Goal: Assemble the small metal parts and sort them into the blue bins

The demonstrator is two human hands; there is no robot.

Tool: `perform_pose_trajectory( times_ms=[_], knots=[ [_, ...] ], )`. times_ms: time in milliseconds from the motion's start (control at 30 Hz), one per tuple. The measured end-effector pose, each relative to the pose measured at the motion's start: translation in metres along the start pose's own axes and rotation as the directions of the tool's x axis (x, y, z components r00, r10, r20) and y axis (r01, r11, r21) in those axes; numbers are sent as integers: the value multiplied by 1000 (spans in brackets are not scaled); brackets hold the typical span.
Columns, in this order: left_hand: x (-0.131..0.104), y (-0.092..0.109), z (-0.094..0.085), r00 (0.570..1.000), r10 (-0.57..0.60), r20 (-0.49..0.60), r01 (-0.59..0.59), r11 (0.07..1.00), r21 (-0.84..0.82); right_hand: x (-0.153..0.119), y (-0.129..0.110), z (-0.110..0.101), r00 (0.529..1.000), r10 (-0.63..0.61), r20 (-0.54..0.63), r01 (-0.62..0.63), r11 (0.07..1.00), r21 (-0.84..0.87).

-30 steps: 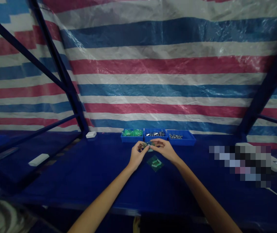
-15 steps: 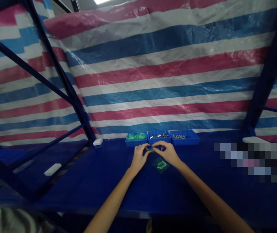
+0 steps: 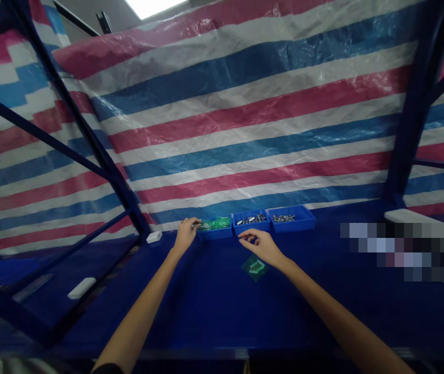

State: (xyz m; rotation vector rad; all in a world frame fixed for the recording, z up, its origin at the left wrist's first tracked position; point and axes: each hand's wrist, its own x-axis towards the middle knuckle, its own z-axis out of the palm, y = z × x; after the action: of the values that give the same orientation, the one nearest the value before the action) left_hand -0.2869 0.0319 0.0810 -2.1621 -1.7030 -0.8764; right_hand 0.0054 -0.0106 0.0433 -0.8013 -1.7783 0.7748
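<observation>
My left hand (image 3: 186, 234) is at the left end of a blue bin with bright green plastic bags (image 3: 220, 223). Its fingertips are pinched on what looks like the edge of a small green bag (image 3: 205, 225), partly hidden by the fingers. My right hand (image 3: 263, 246) hovers over the table in front of the middle bin, fingers curved and apart, with nothing visible in them. Just below it, a flat green transparent bag (image 3: 256, 267) lies on the table with small pale pieces on or in it.
Small metal parts (image 3: 251, 220) fill the middle blue bin, and more metal parts (image 3: 284, 218) lie in the right bin (image 3: 303, 221). A white box (image 3: 154, 237) sits at the back left of the blue table (image 3: 214, 311). Blue posts and striped sheeting (image 3: 245, 119) enclose the back.
My hands have come apart. The left moved left to the bin of green bags with the small bag; the right stays over the table, its fingers looser. The camera view has shifted slightly.
</observation>
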Motion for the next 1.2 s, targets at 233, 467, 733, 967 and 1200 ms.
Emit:
perform_pose_trajectory(
  times_ms=[233, 467, 733, 967, 1200],
  knots=[
    [-2, 8, 20, 995, -18, 103, 6, 994, 112, 0, 0, -1, 999, -7, 40, 9, 999, -52],
    [6, 4, 27, 961, -37, 273, -30, 971, 236, -6, 5, -8, 978, 113, 177, -55, 950, -307],
    [-19, 51, 24, 1000, 15, -7, -14, 994, 107, -10, 14, -22, 841, 352, 412, -63, 819, -570],
    [-58, 117, 49, 960, 52, 275, 48, 937, -345, -9, 19, -18, 955, 221, 199, -69, 815, -576],
    [-62, 122, 60, 971, -109, 213, 225, 722, -654, -1, 18, -16, 987, 128, 96, -114, 984, -138]
  ],
)
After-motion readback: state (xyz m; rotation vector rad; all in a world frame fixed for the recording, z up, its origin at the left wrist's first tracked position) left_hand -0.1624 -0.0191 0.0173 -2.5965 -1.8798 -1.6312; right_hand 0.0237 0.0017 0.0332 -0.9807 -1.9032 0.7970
